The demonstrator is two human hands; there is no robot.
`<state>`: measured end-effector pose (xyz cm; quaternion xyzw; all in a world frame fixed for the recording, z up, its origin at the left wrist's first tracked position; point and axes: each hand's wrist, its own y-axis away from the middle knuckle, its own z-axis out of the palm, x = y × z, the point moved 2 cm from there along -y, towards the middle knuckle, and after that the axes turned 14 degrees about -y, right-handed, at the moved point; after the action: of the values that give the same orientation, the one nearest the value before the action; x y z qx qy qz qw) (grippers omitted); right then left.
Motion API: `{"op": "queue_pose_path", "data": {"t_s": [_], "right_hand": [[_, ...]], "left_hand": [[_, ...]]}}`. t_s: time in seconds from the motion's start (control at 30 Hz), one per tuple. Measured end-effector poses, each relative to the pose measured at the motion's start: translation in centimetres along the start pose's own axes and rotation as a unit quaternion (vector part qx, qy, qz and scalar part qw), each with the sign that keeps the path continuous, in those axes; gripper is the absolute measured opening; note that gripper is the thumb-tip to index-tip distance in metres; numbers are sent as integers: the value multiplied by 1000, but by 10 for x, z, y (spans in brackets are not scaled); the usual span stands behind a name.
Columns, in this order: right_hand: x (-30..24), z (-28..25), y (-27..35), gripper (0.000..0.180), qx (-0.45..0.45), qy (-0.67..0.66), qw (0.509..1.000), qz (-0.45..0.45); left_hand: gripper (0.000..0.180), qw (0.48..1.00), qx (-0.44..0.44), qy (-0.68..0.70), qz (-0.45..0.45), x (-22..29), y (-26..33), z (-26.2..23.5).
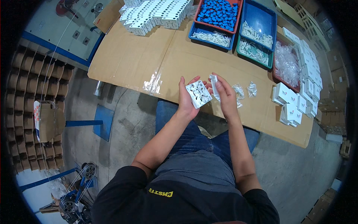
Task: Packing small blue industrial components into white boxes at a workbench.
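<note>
Just above the near edge of the cardboard-topped table (149, 56), left hand (187, 97) and right hand (225, 95), close together. Widest open room to the left and straight ahead, with shiny tape (153, 83) across the surface. Tighter to the right, between small clear packets (252, 89) and white boxes (289, 95) along the right edge. At the far left, stacked in rows, white cartons (156, 15).

On the far side, a red tray (239, 15) heaped with blue pieces (218, 14), overlapping a blue tray (210, 44) of slim white pieces (212, 38) (only its near part showing). Just right, a deeper blue tray (259, 15), white pieces toward its near end, over a green tray (253, 63) with more. Farther right, a reddish tray (286, 85) piled with clear plastic (287, 63).

Left palm turned up, fingers grasping a white square box (199, 93), thumb along its left side; on its face, dark and silvery parts (too small to name). Right fingers pinching a thin white piece (214, 86), just right of the box. Both forearms (166, 134) reaching in from the near side.
</note>
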<state>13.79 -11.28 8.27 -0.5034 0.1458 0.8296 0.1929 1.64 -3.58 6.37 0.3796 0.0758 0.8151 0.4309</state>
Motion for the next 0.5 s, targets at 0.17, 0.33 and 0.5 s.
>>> {"op": "queue_pose_path", "data": {"t_s": [0.17,0.33,0.5], "right_hand": [[-5,21,22,59,-30,230,960,-154],[-11,35,28,57,-49,292,934,-199],[-12,39,30,58,-63,302,929,-202]], "left_hand": [[68,990,-2,-90,113,-4,15,10],[65,983,-18,-122,135,-2,24,16],[63,978,-25,-133,159,-1,26,19]]}}
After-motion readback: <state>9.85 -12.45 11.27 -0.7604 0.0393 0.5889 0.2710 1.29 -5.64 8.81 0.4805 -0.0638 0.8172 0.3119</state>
